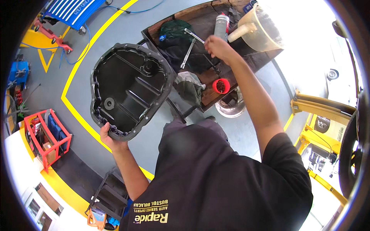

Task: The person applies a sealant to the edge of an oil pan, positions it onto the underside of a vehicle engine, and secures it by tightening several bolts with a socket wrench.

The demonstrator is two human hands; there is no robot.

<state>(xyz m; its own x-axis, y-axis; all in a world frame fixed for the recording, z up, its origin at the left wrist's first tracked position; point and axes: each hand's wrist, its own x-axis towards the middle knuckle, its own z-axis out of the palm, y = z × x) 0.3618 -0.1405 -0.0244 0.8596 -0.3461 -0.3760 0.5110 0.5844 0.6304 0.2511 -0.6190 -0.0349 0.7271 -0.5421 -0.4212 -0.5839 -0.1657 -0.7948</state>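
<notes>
My left hand (112,139) grips the lower rim of a large black oil pan (125,86), its thumb over the flange. The pan is tilted with its ribbed inside facing me. My right hand (219,48) is closed at the end of a shiny ratchet handle (197,36) above a wooden-edged work table. A second chrome tool (188,54), like a socket extension, lies against the ratchet; I cannot tell if they are joined. Beside that hand stand a grey and red spray can (221,26) and a translucent plastic jug (262,29).
A red cup (221,86) of small bolts sits at the table's near edge, beside a crumpled grey rag (189,82). Dark cloth (173,34) lies behind. Below the table is a metal basin (233,106). A red-framed cart (48,138) stands left, a yellow lift (320,104) right.
</notes>
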